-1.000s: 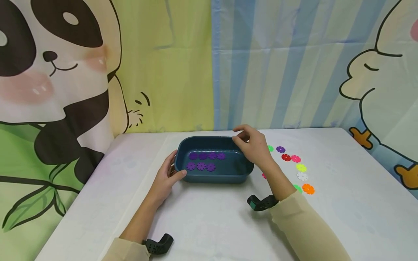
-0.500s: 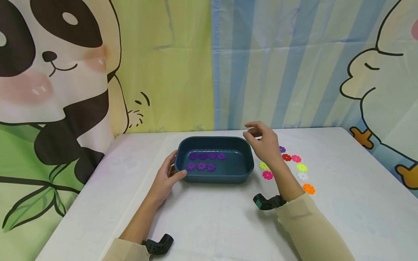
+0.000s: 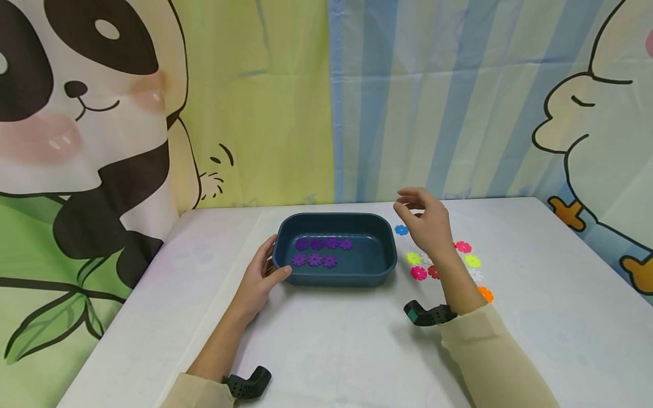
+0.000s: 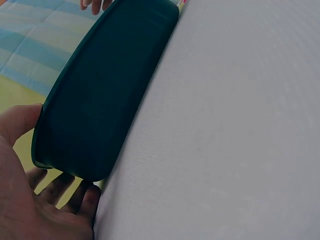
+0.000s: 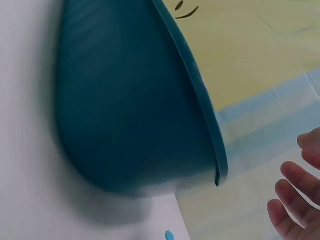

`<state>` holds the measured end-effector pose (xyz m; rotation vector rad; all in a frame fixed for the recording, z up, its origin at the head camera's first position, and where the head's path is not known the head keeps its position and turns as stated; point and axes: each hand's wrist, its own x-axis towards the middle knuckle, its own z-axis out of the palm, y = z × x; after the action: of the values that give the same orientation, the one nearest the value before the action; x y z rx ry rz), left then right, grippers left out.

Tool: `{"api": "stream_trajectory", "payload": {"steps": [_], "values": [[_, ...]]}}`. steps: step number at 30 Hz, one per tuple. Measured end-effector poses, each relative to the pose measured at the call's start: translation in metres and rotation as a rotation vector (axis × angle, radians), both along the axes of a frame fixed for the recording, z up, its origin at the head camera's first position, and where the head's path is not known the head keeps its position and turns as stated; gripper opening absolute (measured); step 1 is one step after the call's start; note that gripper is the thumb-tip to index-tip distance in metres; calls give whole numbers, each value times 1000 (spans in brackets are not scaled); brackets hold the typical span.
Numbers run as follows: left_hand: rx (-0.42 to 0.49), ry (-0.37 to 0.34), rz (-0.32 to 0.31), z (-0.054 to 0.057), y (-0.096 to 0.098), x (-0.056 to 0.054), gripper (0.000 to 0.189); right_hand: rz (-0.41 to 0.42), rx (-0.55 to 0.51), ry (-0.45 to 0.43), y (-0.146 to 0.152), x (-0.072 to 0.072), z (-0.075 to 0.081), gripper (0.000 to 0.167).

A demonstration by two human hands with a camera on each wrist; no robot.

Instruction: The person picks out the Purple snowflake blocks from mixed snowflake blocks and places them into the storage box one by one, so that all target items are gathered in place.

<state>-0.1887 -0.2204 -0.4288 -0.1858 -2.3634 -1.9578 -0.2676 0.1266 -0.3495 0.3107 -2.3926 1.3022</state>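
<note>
A dark teal plastic basin (image 3: 336, 279) stands on the table with several purple flower-shaped discs (image 3: 314, 260) in two rows on its floor. My left hand (image 3: 257, 286) grips its left end; in the left wrist view the thumb lies at the rim and the fingers bend round the corner of the basin (image 4: 100, 95). To the right of the basin and raised above the table is my right hand (image 3: 425, 226), holding nothing, its fingers loosely bent. Behind it and the forearm, other flower discs are partly hidden.
On the white tabletop (image 3: 326, 345), right of the basin, lie loose flower discs: blue (image 3: 401, 230), yellow (image 3: 413, 258), pink (image 3: 419, 273), orange (image 3: 486, 294) and several more. A printed curtain (image 3: 265, 102) hangs behind the table.
My right hand has moved right, from over the basin's right rim to beyond it, uncovering the blue disc and several others. The left hand, basin and purple discs stay put.
</note>
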Motion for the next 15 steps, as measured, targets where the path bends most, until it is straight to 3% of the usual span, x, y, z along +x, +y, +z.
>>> {"api": "stream_trajectory", "payload": {"steps": [15], "values": [[-12, -7, 5, 0, -1, 0, 80, -68, -17, -26, 18, -3, -4, 41]]}}
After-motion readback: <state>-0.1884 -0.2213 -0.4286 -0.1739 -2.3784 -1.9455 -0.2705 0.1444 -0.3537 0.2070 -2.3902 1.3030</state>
